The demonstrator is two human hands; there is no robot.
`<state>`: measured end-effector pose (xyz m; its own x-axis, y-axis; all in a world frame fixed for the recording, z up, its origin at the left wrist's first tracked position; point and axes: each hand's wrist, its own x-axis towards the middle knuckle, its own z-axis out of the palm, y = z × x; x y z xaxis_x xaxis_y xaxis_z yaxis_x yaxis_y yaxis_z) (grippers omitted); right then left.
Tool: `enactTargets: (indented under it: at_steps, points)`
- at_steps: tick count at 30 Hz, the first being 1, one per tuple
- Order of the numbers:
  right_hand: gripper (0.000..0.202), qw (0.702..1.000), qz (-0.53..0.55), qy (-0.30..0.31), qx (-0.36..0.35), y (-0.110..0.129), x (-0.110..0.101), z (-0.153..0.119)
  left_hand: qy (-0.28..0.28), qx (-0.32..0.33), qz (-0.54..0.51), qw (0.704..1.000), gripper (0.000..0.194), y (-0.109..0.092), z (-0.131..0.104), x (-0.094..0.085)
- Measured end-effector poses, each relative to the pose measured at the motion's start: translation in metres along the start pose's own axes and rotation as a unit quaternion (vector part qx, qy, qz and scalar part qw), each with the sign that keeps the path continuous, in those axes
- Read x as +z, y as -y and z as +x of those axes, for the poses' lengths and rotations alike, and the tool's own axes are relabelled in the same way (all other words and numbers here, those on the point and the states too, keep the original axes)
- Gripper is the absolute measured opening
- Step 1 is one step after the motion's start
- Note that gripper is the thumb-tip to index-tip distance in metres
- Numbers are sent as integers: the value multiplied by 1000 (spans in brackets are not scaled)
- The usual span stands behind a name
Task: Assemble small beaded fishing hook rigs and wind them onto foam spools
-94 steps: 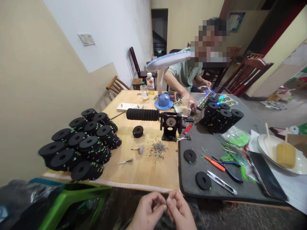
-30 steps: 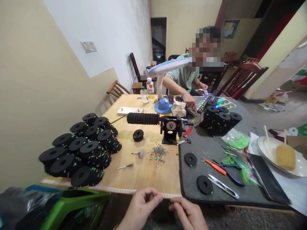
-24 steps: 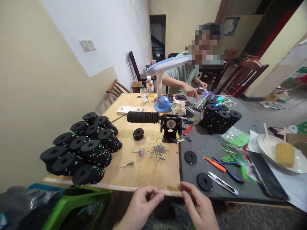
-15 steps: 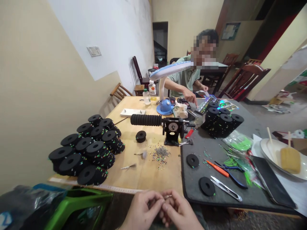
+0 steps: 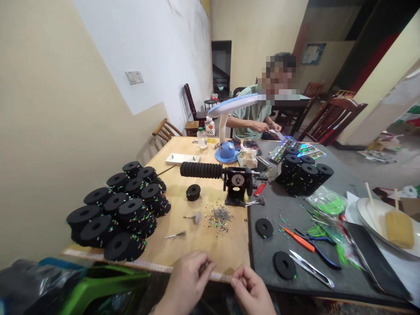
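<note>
My left hand is over the table's front edge, thumb and fingertips pinched together; anything between them is too small to make out. To its right, my right hand is also pinched, its fingertips at the edge, and what it may hold cannot be made out. A gap separates the two hands. Beyond them lies a pile of tiny coloured beads and metal bits. A black hand-cranked device carries a row of black foam discs. One foam spool lies beside the pile.
Stacks of black foam spools fill the left side. On the grey mat are tweezers, orange-handled pliers and more spools. A blue lamp stands at the back, where a person sits.
My hands have moved apart, the left one up and to the left, the right one slightly to the right. Across the table, the person's hands have come closer together. The view has tilted slightly.
</note>
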<state>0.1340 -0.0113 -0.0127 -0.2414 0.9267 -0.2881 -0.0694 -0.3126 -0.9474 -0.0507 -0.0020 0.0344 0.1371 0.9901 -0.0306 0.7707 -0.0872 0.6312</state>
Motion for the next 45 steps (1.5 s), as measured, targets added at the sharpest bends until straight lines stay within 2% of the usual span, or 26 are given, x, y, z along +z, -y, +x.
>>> enactTargets:
  at_steps: [4, 9, 19, 22, 29, 33, 39, 42, 44, 45]
  points:
    - [58, 994, 104, -17, 38, -11, -1, 2, -13, -21, 87, 996, 13, 8, 15, -7]
    - [58, 978, 197, -42, 62, -18, 2, 2, 3, -26, 121, 992, 23, 8, 25, -6]
    - [50, 971, 210, -67, 94, 4, 1, -6, 6, -3, 142, 990, 41, 4, 20, -10]
    - [46, 973, 205, -60, 90, 10, -1, -8, -24, 22, 142, 989, 38, 2, 16, -14]
    - [40, 983, 160, -70, 55, 16, -6, -11, -160, 76, 94, 980, 29, 12, 8, -37]
    - [39, 986, 149, -68, 30, 15, -7, -10, -198, 73, 72, 975, 25, 21, 3, -43]
    - [40, 980, 178, -75, 44, 8, -4, -6, -225, 57, 19, 973, 18, 26, -5, -41]
    - [39, 977, 194, -81, 44, 6, -3, -5, -215, 22, -51, 975, 17, 24, -11, -44]
    - [39, 975, 201, -77, 49, 7, -4, -4, -156, -11, -127, 980, 17, 23, -22, -40]
    - [38, 975, 204, -76, 52, 8, -4, -4, -99, -31, -173, 979, 17, 25, -32, -35]
